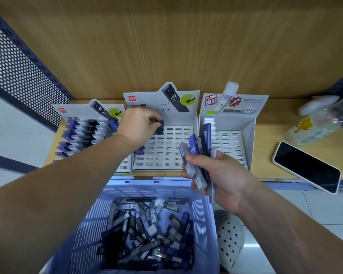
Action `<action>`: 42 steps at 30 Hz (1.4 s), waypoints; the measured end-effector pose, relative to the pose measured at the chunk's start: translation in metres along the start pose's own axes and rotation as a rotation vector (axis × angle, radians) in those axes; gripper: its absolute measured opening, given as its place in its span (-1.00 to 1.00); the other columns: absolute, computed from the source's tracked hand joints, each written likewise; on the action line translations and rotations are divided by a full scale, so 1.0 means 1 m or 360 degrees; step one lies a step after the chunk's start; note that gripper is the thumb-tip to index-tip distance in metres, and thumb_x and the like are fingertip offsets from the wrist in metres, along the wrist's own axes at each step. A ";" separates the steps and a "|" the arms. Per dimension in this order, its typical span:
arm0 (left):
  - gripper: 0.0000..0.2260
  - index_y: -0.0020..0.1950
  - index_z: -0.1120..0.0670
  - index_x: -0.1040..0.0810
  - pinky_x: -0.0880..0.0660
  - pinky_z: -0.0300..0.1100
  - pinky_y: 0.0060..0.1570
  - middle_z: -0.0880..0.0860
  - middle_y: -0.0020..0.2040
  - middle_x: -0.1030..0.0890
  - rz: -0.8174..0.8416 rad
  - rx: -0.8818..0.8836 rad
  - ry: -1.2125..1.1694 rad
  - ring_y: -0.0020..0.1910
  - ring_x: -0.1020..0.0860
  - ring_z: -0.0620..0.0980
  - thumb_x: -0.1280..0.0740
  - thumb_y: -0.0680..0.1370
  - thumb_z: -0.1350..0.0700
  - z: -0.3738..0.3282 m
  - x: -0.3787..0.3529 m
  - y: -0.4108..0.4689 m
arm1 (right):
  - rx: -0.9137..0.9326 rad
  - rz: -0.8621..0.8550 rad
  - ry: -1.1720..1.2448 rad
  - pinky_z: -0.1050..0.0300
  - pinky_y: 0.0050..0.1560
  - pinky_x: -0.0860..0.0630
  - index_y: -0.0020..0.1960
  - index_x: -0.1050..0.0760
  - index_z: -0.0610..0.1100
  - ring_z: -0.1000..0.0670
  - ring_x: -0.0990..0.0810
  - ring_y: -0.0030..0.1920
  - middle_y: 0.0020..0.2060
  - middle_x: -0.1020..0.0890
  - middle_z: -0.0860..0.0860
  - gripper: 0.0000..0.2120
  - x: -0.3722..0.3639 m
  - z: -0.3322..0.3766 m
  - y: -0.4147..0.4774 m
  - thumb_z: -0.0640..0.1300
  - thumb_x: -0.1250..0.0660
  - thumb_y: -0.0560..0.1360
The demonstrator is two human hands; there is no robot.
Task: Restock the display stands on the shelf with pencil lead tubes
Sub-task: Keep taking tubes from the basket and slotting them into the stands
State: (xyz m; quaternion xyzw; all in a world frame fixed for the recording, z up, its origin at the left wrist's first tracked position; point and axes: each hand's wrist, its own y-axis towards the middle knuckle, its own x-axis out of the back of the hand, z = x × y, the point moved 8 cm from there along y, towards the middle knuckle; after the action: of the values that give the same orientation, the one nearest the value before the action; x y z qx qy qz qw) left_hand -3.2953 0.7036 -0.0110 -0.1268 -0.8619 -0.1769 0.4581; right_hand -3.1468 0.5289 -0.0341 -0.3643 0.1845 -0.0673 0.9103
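Far left on the shelf (269, 139), the left display stand (83, 133), its slots largely filled with blue, white and black tubes; next, the left hand (139, 125), thumb and fingertips pinching a black lead tube (160, 127) over the far-left slots of the middle display stand (172, 153), most of whose slots show open; near centre, below the shelf edge, a blue basket (202, 214) holding loose lead tubes (147, 234); right of centre, the right hand (218, 175), fingers curled round a fanned bundle of tubes (196, 155), just in front of the right display stand (232, 139); far right on the shelf, a clear bottle (313, 127) and a phone (307, 167), screen up.
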 end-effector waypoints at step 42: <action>-0.56 0.21 -0.07 -0.60 -0.52 0.24 -0.04 0.26 -0.28 -0.57 0.0455 0.0710 -0.1425 -0.28 -0.54 0.31 -0.48 0.44 0.33 -0.061 0.011 -0.139 | 0.0241 -0.0075 -0.0005 0.08 -0.28 -0.51 0.28 -0.53 -0.23 -0.07 -0.73 -0.14 -0.16 -0.73 -0.09 -0.66 -0.021 0.016 -0.015 -0.23 -0.45 0.53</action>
State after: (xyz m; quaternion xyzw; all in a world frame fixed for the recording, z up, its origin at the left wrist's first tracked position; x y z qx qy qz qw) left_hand -3.3089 0.5529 0.0036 -0.2057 -0.9642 0.1472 0.0801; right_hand -3.1601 0.5334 -0.0068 -0.2987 0.1689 -0.1019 0.9337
